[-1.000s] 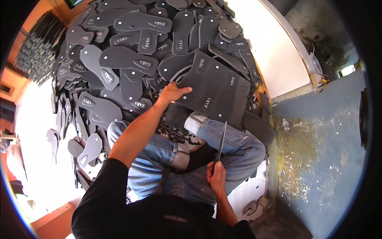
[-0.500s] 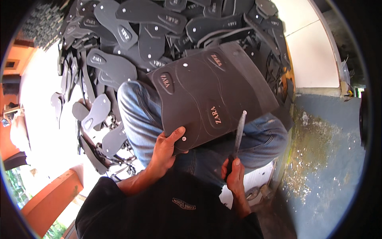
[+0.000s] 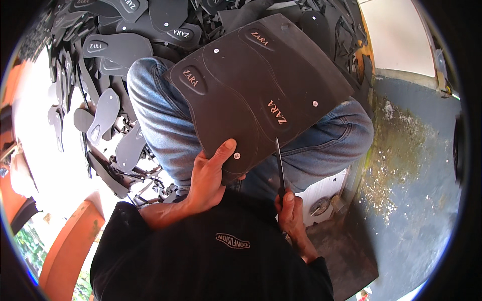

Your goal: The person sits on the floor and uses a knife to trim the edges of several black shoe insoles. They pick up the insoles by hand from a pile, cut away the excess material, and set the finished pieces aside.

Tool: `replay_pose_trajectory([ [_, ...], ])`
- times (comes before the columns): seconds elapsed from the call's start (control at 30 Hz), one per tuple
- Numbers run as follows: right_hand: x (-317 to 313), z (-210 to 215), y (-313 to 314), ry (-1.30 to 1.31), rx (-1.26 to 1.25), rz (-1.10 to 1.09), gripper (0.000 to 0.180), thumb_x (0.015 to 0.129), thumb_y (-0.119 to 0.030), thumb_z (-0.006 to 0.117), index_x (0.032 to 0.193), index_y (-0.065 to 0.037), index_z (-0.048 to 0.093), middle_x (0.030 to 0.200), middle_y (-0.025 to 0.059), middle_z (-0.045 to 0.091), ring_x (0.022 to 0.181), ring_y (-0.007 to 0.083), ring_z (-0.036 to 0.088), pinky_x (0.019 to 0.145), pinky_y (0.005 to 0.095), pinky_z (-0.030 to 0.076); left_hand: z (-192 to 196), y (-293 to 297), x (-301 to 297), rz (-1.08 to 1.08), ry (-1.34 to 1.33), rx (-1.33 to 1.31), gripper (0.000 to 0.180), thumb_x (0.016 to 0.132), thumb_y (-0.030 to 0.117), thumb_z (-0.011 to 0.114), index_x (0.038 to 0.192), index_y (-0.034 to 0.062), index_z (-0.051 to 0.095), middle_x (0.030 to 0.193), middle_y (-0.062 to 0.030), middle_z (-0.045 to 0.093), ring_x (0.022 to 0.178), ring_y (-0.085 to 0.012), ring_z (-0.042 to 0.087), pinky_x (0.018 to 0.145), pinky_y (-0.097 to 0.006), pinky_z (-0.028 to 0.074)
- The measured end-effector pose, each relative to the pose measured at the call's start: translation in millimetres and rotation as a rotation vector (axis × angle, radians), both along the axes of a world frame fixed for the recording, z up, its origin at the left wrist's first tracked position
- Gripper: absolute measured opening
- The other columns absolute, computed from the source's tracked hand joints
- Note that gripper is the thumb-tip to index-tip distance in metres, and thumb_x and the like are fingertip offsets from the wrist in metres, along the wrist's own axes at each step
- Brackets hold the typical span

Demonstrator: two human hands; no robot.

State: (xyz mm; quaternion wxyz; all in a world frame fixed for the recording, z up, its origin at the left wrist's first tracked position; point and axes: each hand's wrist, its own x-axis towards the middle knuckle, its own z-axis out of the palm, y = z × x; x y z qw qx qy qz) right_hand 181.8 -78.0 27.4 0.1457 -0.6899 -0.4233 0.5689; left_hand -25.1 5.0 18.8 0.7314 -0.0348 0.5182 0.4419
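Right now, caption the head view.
Left hand grips a dark moulded sole sheet on the lap; right hand holds a knife.

A heap of dark cut-out shoe soles fills the ten to twelve o'clock area. Blue jeans cover the knees at centre. A stained grey-blue floor spreads at three o'clock; an orange wall sits at seven o'clock.
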Motion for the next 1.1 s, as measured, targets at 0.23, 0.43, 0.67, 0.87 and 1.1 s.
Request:
replay_pose_trajectory([
  [0.23,-8,2,-12,-0.017,-0.022,-0.069,0.071,0.089,-0.063,0.025,0.071,0.002,0.050,0.055,0.0052,0.045,0.058,0.0120,0.043,0.052,0.0296,0.034,10,-1,6,-0.007,0.018,-0.001,0.025,0.085,0.029,0.063,0.093,0.0053,0.058,0.078,-0.0040,0.062,0.061,-0.0117,0.060,0.049,-0.024,0.050],
  [0.43,-5,-6,-20,-0.029,0.013,-0.055,0.072,0.088,-0.063,0.022,0.073,0.001,0.051,0.054,0.0018,0.043,0.053,0.0099,0.040,0.046,0.0260,0.029,10,-2,8,-0.012,-0.004,0.013,0.024,0.085,0.029,0.063,0.092,0.0062,0.059,0.077,-0.0037,0.062,0.059,-0.0113,0.060,0.047,-0.024,0.050],
  [0.67,-11,-20,-22,-0.092,0.158,-0.021,0.063,0.093,-0.054,0.024,0.073,0.001,0.049,0.055,0.0017,0.044,0.053,0.0099,0.041,0.047,0.0269,0.030,-2,-6,6,-0.057,0.043,0.072,0.025,0.085,0.029,0.063,0.091,0.0052,0.058,0.076,-0.0042,0.061,0.059,-0.0122,0.059,0.046,-0.024,0.049],
  [0.87,-12,-22,-15,-0.124,0.191,0.036,0.051,0.096,-0.039,0.029,0.075,0.001,0.053,0.059,0.0179,0.052,0.058,0.0353,0.054,0.054,0.0399,0.040,-7,-7,5,-0.077,0.034,0.078,0.024,0.086,0.027,0.062,0.091,0.0036,0.058,0.074,-0.0065,0.061,0.058,-0.0148,0.059,0.044,-0.023,0.046],
  [1.1,-20,-28,-3,-0.095,0.207,0.001,0.057,0.095,-0.047,0.024,0.070,-0.001,0.047,0.057,0.0028,0.043,0.055,0.0125,0.041,0.050,0.0286,0.031,-8,-6,2,-0.108,0.040,0.048,0.024,0.087,0.026,0.061,0.088,0.0023,0.056,0.071,-0.0085,0.060,0.054,-0.0161,0.059,0.041,-0.024,0.045],
])
